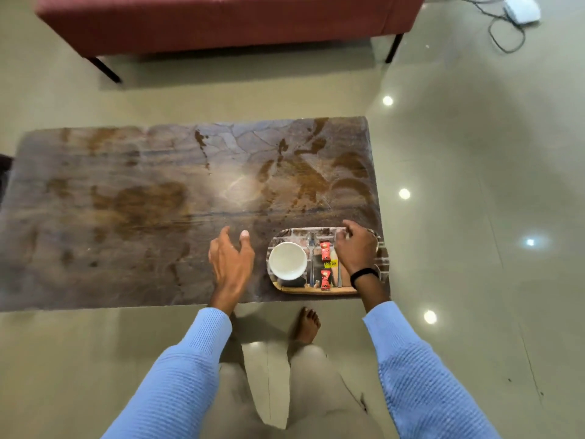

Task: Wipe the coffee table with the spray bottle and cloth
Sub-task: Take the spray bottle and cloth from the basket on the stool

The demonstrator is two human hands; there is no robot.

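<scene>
Left hand is spread, fingers straight and apart, holding nothing, above the brown veined stone coffee table near its front edge. Right hand, black band at the wrist, lies over the right part of the oval printed serving tray with fingers curled; whether it grips the rim cannot be told. The tray sits at the table's near right corner, just beside the left hand, carrying a round white bowl, a metal spoon and red sachets. Neither spray bottle nor cloth is in view. Judgement: wiping not begun; tray likely needs clearing, then spraying and wiping are left.
</scene>
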